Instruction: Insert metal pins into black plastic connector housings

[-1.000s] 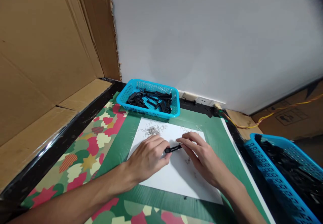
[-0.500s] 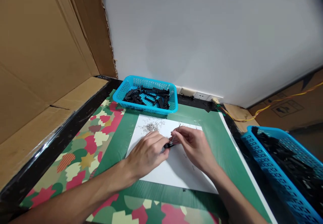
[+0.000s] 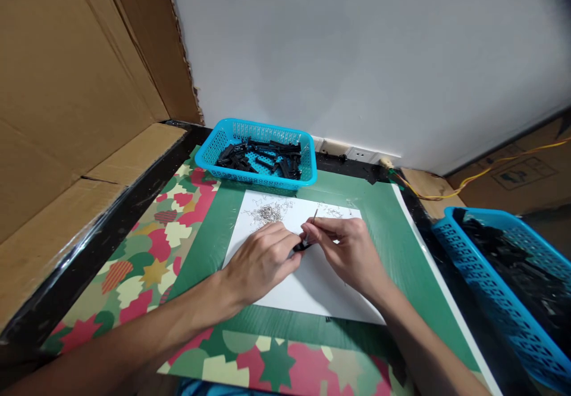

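Both hands had drawn closer since the earlier frame. Left hand [image 3: 261,262] pinched the small black part [image 3: 300,245] over the white sheet [image 3: 312,289]; right hand [image 3: 350,252], just right of it, pinched a thin metal pin [image 3: 314,217] angled up and far from the part.

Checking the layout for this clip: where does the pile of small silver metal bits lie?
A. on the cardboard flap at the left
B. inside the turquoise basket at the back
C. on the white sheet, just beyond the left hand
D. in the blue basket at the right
C: the silver bits lie heaped on the white sheet, just beyond the left hand and short of the turquoise basket, which holds black parts.
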Demonstrator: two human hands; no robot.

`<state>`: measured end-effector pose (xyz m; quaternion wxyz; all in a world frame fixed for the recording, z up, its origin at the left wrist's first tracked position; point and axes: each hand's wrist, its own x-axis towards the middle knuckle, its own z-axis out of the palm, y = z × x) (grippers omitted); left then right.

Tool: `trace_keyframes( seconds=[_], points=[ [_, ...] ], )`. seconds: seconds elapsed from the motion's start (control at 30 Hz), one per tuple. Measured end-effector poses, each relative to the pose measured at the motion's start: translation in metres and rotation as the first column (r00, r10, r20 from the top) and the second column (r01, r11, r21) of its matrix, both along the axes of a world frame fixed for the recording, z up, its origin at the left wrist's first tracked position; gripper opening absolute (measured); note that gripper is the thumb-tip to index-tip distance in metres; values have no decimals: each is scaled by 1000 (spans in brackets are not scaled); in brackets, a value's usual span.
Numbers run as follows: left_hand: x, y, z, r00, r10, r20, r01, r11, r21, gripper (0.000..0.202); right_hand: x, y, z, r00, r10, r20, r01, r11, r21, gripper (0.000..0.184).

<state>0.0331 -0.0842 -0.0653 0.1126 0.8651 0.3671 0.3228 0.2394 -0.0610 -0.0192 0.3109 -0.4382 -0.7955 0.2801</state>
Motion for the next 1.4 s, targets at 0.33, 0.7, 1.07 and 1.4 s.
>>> trace_keyframes(
  seconds=[0.33,0.7,1.07,1.4],
  points=[
    [2,-4,-1,1000,-5,2,5,1000,23,12,2,-5,0,1000,-29,3,29,999,-17,42],
    [0,-4,-4,999,-24,28,25,999,-44,18,1,-10,-7,1000,-19,-24,20,999,46,50],
    [2,-2,6,972,144,185,-113,980,-165,14,30,13,0,761,-344,-550,303,938,-167,29],
    [-2,5,15,822,363,439,-90,844,-528,9,79,36,-12,910,-394,-127,391,919,-50,28]
  ],
)
